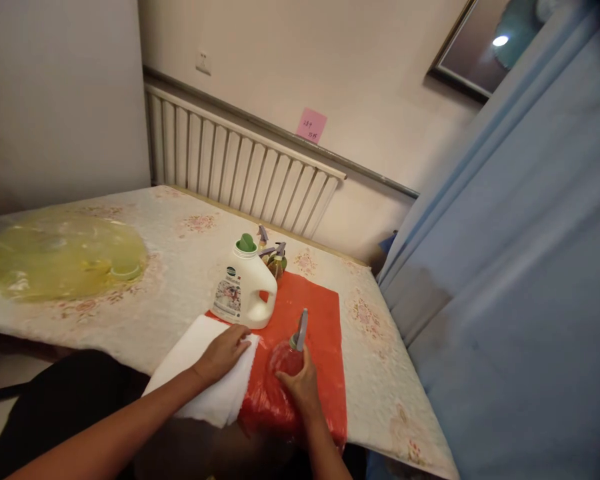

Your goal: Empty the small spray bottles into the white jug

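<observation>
if lifted, likely to feel light, though with the fill hard to judge: round clear plastic spray bottle with a grey trigger head [286, 359], set on the shiny red plastic sheet [323, 310] over the flower-patterned table [370, 373]. looks smooth and curved, so probably slippery, and may give a little under a squeeze; best held round the belly or at the narrow neck, clear of the lever.

sits within the right hand [303, 387], gripped with the thumb on the near side and the fingers round the right flank. lies to the right of the left hand [224, 353], apart from it. with the left, rests on the soft-looking white cloth [200, 397], fingertips near its edge, just in front of the white plastic jug with a green cap [243, 293]; cannot tell whether pinching the fabric or merely lying on it.
</observation>
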Demonstrator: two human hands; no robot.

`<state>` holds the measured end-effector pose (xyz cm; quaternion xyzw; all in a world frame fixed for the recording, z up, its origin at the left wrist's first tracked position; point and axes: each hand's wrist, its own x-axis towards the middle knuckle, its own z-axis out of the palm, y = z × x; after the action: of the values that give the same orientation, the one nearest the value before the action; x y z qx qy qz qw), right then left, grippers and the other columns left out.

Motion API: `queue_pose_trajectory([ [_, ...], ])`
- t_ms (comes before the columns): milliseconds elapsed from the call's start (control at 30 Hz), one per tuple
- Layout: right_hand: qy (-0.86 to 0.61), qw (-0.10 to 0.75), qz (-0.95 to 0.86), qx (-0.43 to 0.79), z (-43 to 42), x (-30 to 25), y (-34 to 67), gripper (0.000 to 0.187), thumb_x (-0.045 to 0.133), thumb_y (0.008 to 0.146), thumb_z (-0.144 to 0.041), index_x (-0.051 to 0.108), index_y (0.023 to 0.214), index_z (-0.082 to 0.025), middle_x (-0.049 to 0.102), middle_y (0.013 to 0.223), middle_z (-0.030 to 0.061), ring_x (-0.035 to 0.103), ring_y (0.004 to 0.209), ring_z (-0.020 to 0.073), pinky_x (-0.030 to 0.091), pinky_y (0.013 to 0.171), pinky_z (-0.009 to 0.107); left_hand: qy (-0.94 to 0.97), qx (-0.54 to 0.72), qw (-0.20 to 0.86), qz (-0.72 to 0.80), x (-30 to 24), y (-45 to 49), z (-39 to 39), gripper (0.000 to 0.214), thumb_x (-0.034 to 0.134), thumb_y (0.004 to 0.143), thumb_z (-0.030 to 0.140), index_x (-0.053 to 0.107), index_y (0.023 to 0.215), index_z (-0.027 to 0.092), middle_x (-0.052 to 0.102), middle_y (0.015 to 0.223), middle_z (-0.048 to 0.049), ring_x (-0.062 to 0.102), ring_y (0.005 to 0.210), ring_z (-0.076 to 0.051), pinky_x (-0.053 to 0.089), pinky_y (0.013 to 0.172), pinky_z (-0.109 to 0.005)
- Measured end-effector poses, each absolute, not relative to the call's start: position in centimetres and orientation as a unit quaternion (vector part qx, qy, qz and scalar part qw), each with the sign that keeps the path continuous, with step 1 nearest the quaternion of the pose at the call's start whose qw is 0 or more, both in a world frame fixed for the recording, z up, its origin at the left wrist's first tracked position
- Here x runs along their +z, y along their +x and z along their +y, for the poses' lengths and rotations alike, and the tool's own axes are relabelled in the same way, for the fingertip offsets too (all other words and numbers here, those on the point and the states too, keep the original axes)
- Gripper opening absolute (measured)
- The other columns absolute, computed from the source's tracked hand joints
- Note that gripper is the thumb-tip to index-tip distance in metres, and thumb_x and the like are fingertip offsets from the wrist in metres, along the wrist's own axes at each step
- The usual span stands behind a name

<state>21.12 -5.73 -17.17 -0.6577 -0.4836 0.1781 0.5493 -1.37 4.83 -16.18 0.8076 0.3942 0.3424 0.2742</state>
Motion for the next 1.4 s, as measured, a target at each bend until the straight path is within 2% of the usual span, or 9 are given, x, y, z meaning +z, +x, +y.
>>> queue_pose_trajectory([
  [133,-0.653,0.539,-0.492,0.203,-6.0,-17.3,20.9,0.087,0.081,0.051,-0.017,0.053,0.134,-0.017,0.063,0.132,0.0112,0.056,0.126,0.0330,0.043,0.109,0.047,0.748,0.354,0.452,0.332,-13.9,3.1,3.1,0.039,0.058,0.083,0.028,0.058,0.120,0.017,0.068,0.115,-0.0123,0.065,0.101,-0.023,0.051,0.087,-0.036],
  [267,-0.661,0.551,-0.477,0.180,-6.1,-17.9,20.6,0.093,0.082,0.052,-0.021,0.048,0.138,-0.019,0.055,0.141,0.0120,0.049,0.133,0.0330,0.039,0.112,0.048,0.727,0.353,0.522,0.272,-12.8,6.1,2.6,0.050,0.063,0.076,0.021,0.058,0.126,0.017,0.063,0.129,-0.0135,0.058,0.120,-0.027,0.044,0.101,-0.041],
  [400,-0.686,0.564,-0.440,0.134,-5.8,-18.9,19.7,0.087,0.081,0.056,-0.030,0.048,0.136,-0.016,0.055,0.140,0.0165,0.050,0.132,0.0340,0.037,0.112,0.048,0.744,0.366,0.502,0.243,-12.0,8.0,2.1,0.048,0.060,0.075,0.016,0.061,0.123,0.016,0.066,0.125,-0.0098,0.058,0.117,-0.026,0.041,0.103,-0.039],
  [567,-0.712,0.552,-0.424,0.096,-4.9,-19.5,18.5,0.072,0.074,0.064,-0.036,0.052,0.128,-0.013,0.060,0.132,0.0220,0.056,0.125,0.0362,0.043,0.105,0.048,0.756,0.356,0.473,0.282,-11.2,9.2,1.8,0.021,0.057,0.076,0.017,0.067,0.094,0.017,0.069,0.090,-0.0027,0.061,0.087,-0.019,0.046,0.081,-0.030],
  [633,-0.715,0.543,-0.431,0.091,-4.7,-19.3,18.3,0.068,0.072,0.065,-0.037,0.053,0.126,-0.013,0.063,0.128,0.0221,0.060,0.121,0.0365,0.046,0.101,0.048,0.747,0.363,0.465,0.307,-11.2,9.4,1.9,0.017,0.059,0.073,0.017,0.064,0.090,0.017,0.067,0.086,-0.0016,0.059,0.082,-0.017,0.045,0.076,-0.029],
  [867,-0.690,0.545,-0.468,0.087,-5.1,-18.1,18.0,0.059,0.072,0.067,-0.032,0.058,0.121,-0.016,0.070,0.115,0.0145,0.063,0.114,0.0324,0.052,0.092,0.040,0.723,0.390,0.449,0.352,-11.9,9.8,2.0,0.041,0.071,0.061,0.017,0.057,0.100,0.016,0.065,0.098,-0.0057,0.057,0.087,-0.019,0.044,0.079,-0.031],
  [1100,-0.704,0.543,-0.455,0.050,-5.2,-18.3,17.9,0.056,0.072,0.066,-0.031,0.059,0.117,-0.013,0.070,0.113,0.0178,0.066,0.107,0.0316,0.052,0.090,0.039,0.746,0.369,0.463,0.305,-11.2,8.8,1.8,0.013,0.061,0.069,0.019,0.065,0.082,0.018,0.066,0.083,0.0006,0.059,0.084,-0.019,0.046,0.080,-0.029],
  [1267,-0.692,0.541,-0.474,0.064,-5.1,-18.5,17.9,0.053,0.067,0.072,-0.031,0.057,0.120,-0.011,0.068,0.118,0.0193,0.065,0.110,0.0314,0.049,0.096,0.042,0.731,0.388,0.457,0.327,-10.8,9.5,1.5,0.020,0.067,0.063,0.016,0.063,0.083,0.018,0.066,0.088,0.0000,0.059,0.085,-0.018,0.045,0.078,-0.028],
  [1400,-0.681,0.548,-0.482,0.063,-5.1,-18.6,18.0,0.048,0.065,0.071,-0.029,0.059,0.116,-0.012,0.070,0.113,0.0181,0.067,0.104,0.0301,0.051,0.091,0.040,0.707,0.400,0.451,0.370,-11.1,10.0,1.2,0.029,0.071,0.060,0.017,0.062,0.088,0.016,0.065,0.091,-0.0023,0.058,0.084,-0.019,0.045,0.076,-0.029],
])
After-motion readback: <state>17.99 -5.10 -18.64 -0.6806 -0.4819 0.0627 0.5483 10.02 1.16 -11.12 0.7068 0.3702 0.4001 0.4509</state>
